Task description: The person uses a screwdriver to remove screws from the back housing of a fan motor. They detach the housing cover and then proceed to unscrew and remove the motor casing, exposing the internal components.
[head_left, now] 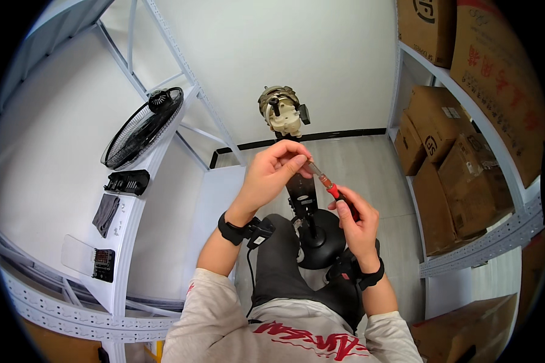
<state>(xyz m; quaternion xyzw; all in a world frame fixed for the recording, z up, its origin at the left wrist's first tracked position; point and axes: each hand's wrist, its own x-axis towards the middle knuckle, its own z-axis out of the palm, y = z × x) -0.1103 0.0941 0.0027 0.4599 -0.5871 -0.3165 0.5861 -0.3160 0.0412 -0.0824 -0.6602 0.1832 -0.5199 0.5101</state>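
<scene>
In my right hand (pixel 358 225) is a screwdriver (pixel 329 185) with a red and black handle, its shaft pointing up and left. My left hand (pixel 274 175) is closed in a pinch at the screwdriver's tip; any small piece between the fingertips is hidden. Just beyond my hands stands a pedestal fan, its bare motor head (pixel 281 111) showing cream plastic and metal. Its dark column (pixel 301 192) runs down to a round black base (pixel 322 247) between my legs, partly covered by my hands.
On the left shelf (pixel 131 228) lie a fan guard with black blades (pixel 144 128), a black plastic housing (pixel 127 182), a grey cloth (pixel 106 215) and a bit case (pixel 103 265) with a clear lid. Cardboard boxes (pixel 436 121) fill the right rack. A white wall (pixel 297 48) closes the far side.
</scene>
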